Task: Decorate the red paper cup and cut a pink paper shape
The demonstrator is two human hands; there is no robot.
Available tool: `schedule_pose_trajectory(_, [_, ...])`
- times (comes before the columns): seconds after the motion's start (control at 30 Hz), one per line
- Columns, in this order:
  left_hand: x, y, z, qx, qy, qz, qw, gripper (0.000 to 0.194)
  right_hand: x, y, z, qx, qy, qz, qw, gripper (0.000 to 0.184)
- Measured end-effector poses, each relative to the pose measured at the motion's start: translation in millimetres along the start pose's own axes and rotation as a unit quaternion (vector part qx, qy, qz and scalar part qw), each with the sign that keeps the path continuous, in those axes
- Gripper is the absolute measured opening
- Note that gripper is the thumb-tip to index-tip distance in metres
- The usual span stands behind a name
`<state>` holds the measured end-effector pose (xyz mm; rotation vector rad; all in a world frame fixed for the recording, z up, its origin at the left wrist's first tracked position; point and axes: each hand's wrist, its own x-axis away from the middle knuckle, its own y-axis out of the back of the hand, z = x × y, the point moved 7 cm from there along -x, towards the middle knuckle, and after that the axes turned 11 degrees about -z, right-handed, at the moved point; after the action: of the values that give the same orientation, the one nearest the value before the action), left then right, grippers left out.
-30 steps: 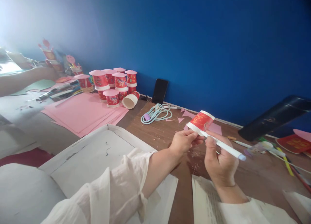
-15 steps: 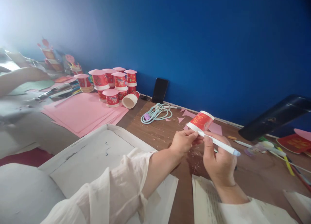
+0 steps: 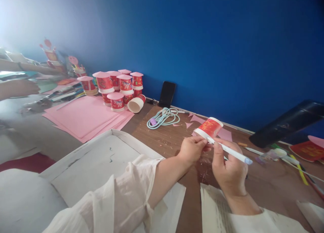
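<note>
My left hand (image 3: 192, 148) pinches the rim of a red paper cup (image 3: 209, 127) with a white rim, held on its side above the wooden table (image 3: 169, 138). In my right hand (image 3: 229, 170) is a white pen (image 3: 231, 152) with a light blue end, and its tip touches the cup's rim. Both hands are closed on what they hold. White sleeves cover my forearms.
A stack of pink paper sheets (image 3: 86, 116) lies to the left, with several red cups (image 3: 118, 88) topped with pink behind it. A coiled pale green cable (image 3: 163, 118), a black phone (image 3: 167, 94) against the blue wall, a white tray (image 3: 96, 162) and pens (image 3: 298, 165) lie around. Another person's arm (image 3: 15, 88) is at far left.
The other person's arm at far left has drawn back to the left. My hands and the cup have barely shifted; the pen's far end sits slightly lower.
</note>
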<state>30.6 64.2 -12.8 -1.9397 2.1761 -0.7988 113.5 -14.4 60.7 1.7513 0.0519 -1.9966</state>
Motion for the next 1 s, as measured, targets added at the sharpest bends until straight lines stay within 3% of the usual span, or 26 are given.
schedule_pose_trajectory(0.27, [3.5, 1.5, -3.2, -0.050, -0.021, 0.002, 0.999, 0.014, 0.4, -0.8, -0.6, -0.004, 0.004, -0.004, 1.000, 0.014])
schedule_pose_trajectory(1.0, [-4.1, -0.8, 6.5, 0.047, 0.022, 0.009, 0.999, 0.008, -1.6, 1.9, -1.5, 0.008, -0.002, -0.008, 1.000, 0.015])
